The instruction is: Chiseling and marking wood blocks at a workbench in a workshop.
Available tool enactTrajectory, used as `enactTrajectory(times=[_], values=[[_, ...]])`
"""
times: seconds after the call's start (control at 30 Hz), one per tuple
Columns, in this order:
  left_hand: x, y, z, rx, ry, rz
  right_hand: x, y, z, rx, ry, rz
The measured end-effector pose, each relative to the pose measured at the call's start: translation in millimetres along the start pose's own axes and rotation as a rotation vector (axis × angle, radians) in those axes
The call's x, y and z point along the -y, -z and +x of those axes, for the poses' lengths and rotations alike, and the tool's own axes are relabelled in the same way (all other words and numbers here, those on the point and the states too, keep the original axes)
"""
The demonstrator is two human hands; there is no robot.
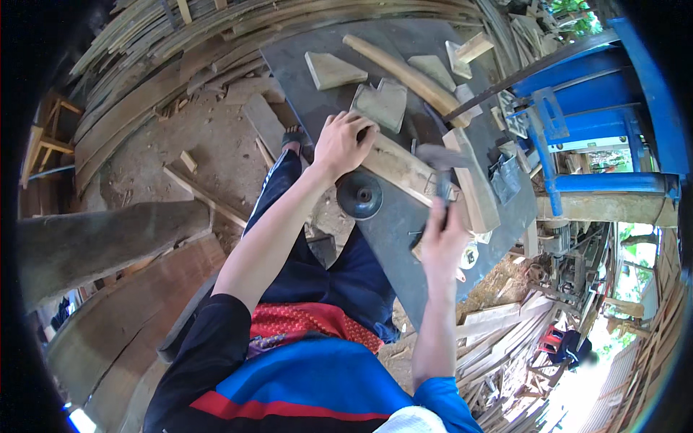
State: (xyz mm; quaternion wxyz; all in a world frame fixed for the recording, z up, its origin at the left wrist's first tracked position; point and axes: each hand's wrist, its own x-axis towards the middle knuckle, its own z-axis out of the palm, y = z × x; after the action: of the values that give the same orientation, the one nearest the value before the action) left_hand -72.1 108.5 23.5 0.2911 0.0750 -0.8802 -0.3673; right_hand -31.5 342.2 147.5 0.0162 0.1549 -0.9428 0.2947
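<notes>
My left hand (345, 144) is closed on the left end of a wooden board (393, 169) lying aslant on the dark worktable (303, 43). My right hand (444, 238) grips a hammer (444, 159), whose head is blurred over the board's right part. A dark round metal disc (359, 195) with a centre hub sits just below the board. Beside that board, to the right, lies a thicker wooden piece (474, 195). A small pale roll (469, 256) is partly hidden by my right hand.
Cut wooden pieces (332, 71) and a long wooden bar (382, 65) lie on the table's far part. A blue metal machine (599, 86) stands at the right. Stacked planks (123, 50) line the back left, and a log (108, 245) lies at my left.
</notes>
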Motion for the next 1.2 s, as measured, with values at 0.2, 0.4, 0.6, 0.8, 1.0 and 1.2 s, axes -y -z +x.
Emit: enactTrajectory(times=[0.2,0.4,0.6,0.8,1.0,1.2], values=[[-3.4,-0.8,0.4,0.013,-0.033,-0.003,-23.2,-33.4,7.5,-0.117,0.069,-0.122],[2.0,-4.0,1.6,-0.009,-0.013,0.008,-8.0,-1.4,7.0,0.003,0.045,-0.028],[-3.3,-2.8,2.7,-0.016,0.002,0.008,-24.0,-26.0,3.5,-0.280,0.103,0.186],[-0.8,-2.4,5.1,-0.016,-0.008,0.033,-5.3,2.9,7.7,-0.023,0.026,0.023],[-4.1,-0.9,2.4,-0.025,0.015,-0.028,-24.5,-33.5,9.5,-0.147,0.059,-0.081],[-0.7,-2.4,-3.1,-0.025,0.018,0.014,-8.0,1.8,9.5,0.083,-0.004,-0.057]])
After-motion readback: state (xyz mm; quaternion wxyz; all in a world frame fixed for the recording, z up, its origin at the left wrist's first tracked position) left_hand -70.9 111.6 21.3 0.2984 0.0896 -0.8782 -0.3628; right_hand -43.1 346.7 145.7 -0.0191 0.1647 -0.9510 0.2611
